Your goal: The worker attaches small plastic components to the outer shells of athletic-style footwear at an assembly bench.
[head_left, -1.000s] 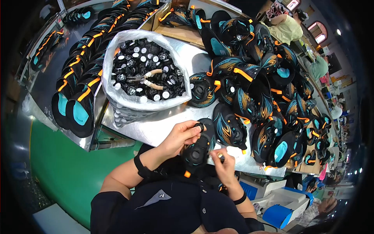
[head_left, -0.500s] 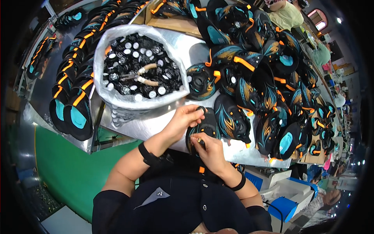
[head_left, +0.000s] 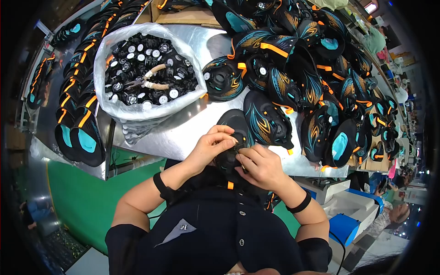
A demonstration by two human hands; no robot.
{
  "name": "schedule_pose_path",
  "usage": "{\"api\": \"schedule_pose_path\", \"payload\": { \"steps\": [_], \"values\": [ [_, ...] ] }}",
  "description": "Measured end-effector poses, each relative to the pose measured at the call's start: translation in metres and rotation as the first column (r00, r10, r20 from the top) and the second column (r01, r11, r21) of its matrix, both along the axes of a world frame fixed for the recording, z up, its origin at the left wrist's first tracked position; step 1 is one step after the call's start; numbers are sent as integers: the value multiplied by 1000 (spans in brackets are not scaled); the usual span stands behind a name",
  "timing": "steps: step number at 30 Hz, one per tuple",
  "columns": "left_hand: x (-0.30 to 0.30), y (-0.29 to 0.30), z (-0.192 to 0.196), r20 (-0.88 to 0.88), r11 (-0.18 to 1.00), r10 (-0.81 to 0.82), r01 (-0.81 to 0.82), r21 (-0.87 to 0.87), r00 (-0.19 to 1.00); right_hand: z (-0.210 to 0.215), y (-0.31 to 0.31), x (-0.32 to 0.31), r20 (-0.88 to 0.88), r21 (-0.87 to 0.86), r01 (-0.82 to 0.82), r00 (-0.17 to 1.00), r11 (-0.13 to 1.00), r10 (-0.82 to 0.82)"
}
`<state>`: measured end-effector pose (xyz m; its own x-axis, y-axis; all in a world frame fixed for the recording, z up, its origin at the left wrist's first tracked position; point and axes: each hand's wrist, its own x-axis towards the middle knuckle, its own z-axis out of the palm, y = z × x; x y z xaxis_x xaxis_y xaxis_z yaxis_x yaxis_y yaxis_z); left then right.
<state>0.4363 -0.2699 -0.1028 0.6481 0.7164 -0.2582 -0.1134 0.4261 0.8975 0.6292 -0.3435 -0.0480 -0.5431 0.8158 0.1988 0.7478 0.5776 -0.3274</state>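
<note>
A black shoe (head_left: 233, 120) with an orange tab lies at the near table edge, close against my body. Over its upper, my left hand (head_left: 211, 147) pinches with thumb and fingertips. My right hand (head_left: 262, 166) comes in from the other side, its fingers closed in a pinch close to the left fingertips. Whatever small parts sit between the fingers are too small and covered to make out. Beyond my left hand stands a clear plastic bag (head_left: 153, 110) of black round dials (head_left: 163, 99) with white discs. Tan-handled pliers (head_left: 156, 85) rest on top of them.
Black shoes with teal and orange patterns (head_left: 268, 120) are heaped to the right. Overlapping rows of shoes (head_left: 87, 137) line the left. A cardboard box (head_left: 190, 17) stands at the back. A white and blue machine (head_left: 346, 215) is at the lower right.
The view has shifted a little. My left hand, earlier raised with a small black round part, has come down onto the shoe. My right hand has turned in beside it.
</note>
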Motion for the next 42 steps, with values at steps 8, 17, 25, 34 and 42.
{"api": "schedule_pose_path", "payload": {
  "steps": [8, 17, 25, 34, 42],
  "values": [
    [-5, 1, 2, -12, 996, -7, 6, -91, 1000, 3, -4, -11, -268, 59, 211, 945, 976, -188],
    [-3, -4, -4, -51, 999, -20, 22, 31, 998, -39, -4, -14, -305, 240, 283, 930, 929, -204],
    [-5, 14, 15, -381, 527, 133, 260, 809, 915, -39, 8, -19, -370, 178, 394, 876, 902, -310],
    [2, -4, 15, -393, 456, 26, 339, 823, 919, -30, 2, -14, -521, 4, 368, 795, 930, -312],
    [-131, -4, 135, -206, 172, 598, 127, 977, 775, 13, 35, -61, -549, -720, -160, 727, 675, -412]
  ]
}}
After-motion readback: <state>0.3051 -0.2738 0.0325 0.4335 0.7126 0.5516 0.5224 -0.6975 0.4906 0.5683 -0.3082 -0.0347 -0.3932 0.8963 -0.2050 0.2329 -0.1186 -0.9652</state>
